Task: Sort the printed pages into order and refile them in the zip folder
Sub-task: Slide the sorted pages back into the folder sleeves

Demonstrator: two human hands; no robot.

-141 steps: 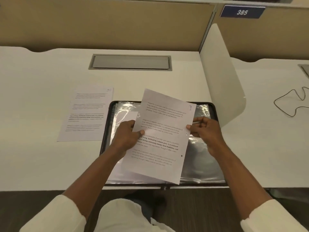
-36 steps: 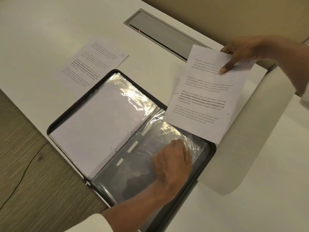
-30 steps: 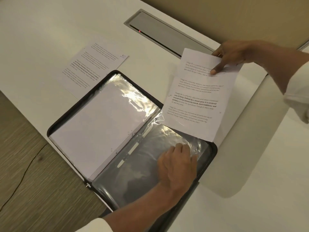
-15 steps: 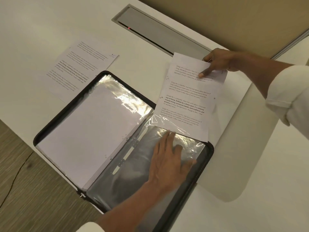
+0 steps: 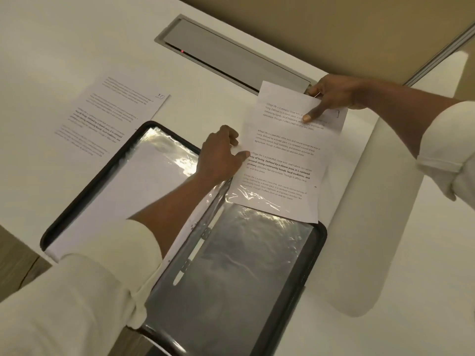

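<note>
While both hands are on it, we've got the printed page tilted over the far end of the open zip folder, which lies at the near edge of the counter. Our right hand pinches the top of the sheet, thumb on the front. Our left hand grips the sheet's left edge between thumb and fingers. The bottom left corner looks tucked under the clear sleeve, with shiny plastic over the text. Another page, marked 10, lies flat beside the folder, toward the far edge near the grey hatch.
</note>
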